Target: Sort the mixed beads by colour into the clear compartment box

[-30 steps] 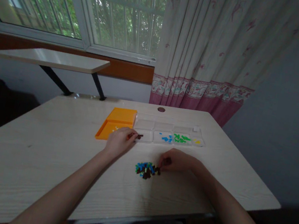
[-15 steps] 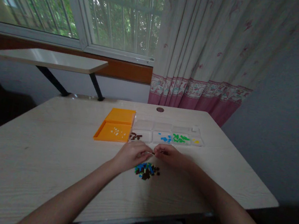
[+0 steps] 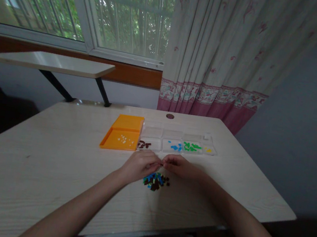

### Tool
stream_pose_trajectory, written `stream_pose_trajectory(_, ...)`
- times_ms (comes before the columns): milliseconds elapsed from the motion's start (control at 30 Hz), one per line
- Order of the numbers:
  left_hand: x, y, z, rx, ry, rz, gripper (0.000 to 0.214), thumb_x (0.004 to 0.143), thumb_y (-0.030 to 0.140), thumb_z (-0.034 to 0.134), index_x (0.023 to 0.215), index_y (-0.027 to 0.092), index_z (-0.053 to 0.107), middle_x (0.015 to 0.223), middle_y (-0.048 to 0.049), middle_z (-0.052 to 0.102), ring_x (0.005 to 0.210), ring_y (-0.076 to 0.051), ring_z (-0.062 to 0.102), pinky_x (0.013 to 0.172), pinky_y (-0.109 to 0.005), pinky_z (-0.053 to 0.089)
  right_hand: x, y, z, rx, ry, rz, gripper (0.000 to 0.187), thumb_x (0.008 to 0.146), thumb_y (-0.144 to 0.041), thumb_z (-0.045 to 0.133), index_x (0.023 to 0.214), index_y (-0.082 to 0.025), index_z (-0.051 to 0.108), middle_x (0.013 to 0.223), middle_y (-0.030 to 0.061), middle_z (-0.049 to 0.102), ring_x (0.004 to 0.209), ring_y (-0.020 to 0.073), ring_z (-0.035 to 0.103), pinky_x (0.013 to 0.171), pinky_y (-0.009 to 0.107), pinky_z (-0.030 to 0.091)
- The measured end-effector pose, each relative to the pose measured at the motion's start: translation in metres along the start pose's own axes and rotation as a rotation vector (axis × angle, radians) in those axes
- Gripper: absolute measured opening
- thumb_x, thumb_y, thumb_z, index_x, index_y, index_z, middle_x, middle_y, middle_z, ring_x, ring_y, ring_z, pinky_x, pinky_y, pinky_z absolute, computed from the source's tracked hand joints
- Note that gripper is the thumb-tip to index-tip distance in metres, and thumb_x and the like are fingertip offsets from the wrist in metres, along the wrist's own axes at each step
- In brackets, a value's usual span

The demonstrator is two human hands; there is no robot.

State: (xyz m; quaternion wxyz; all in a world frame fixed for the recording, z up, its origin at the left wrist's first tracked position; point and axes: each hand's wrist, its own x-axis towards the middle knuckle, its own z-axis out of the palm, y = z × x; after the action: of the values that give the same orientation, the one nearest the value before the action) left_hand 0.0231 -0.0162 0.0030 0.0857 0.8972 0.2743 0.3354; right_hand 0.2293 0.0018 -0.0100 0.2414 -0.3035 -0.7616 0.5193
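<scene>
My left hand [image 3: 140, 164] and my right hand [image 3: 179, 166] meet fingertip to fingertip just above a small pile of mixed beads [image 3: 155, 180], blue, green and dark brown, on the pale wooden table [image 3: 48, 165]. Both hands are closed in a pinch; whatever sits between the fingers is too small to make out. Behind them lies a clear compartment tray [image 3: 177, 140] with dark brown beads [image 3: 143, 144], blue beads [image 3: 176, 147], green beads [image 3: 191, 146] and yellow beads [image 3: 209, 150] in separate cells. An orange lid [image 3: 122, 132] with a few white bits lies to the tray's left.
A cable hole [image 3: 170, 116] sits at the table's far edge. A second white table [image 3: 47, 61] stands under the window at the back left. A patterned curtain [image 3: 218, 47] hangs behind. The table's right edge drops off near a grey wall.
My left hand came back from the tray's brown cell, leaving brown beads there, and moved right to the pile. My right hand lifted off the pile and met it.
</scene>
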Motion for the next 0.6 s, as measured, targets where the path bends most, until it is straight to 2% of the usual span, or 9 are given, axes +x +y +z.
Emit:
stream_pose_trajectory(367, -0.002, -0.004, -0.001, 0.017, -0.038, -0.058, 0.017, 0.084, 0.021, 0.046, 0.084, 0.017, 0.063, 0.073, -0.0045, 0.062, 0.069, -0.013, 0.055, 0.062, -0.022, 0.042, 0.000, 0.002, -0.003, -0.029, 0.060, 0.023, 0.037, 0.078, -0.050, 0.053, 0.079, -0.013, 0.058, 0.067, -0.0006, 0.053, 0.059, 0.0083, 0.045, 0.056, 0.020, 0.036)
stream_pose_trajectory(467, -0.003, -0.010, -0.005, 0.022, 0.036, -0.151, 0.017, 0.083, 0.025, 0.049, 0.083, 0.017, 0.064, 0.073, -0.0044, 0.062, 0.070, -0.013, 0.055, 0.063, -0.022, 0.042, -0.003, 0.002, -0.011, -0.160, 0.054, 0.039, 0.030, 0.080, -0.042, 0.053, 0.081, -0.013, 0.061, 0.067, 0.0001, 0.056, 0.057, 0.0079, 0.045, 0.054, 0.019, 0.036)
stream_pose_trajectory(600, -0.001, -0.015, -0.016, -0.020, 0.200, -0.314, 0.017, 0.082, 0.027, 0.052, 0.083, 0.016, 0.064, 0.075, -0.0045, 0.063, 0.066, -0.012, 0.055, 0.059, -0.021, 0.042, -0.011, -0.003, -0.023, -0.355, -0.121, 0.006, 0.019, 0.077, -0.031, 0.059, 0.083, -0.014, 0.066, 0.069, -0.0002, 0.059, 0.058, 0.0077, 0.047, 0.054, 0.018, 0.037)
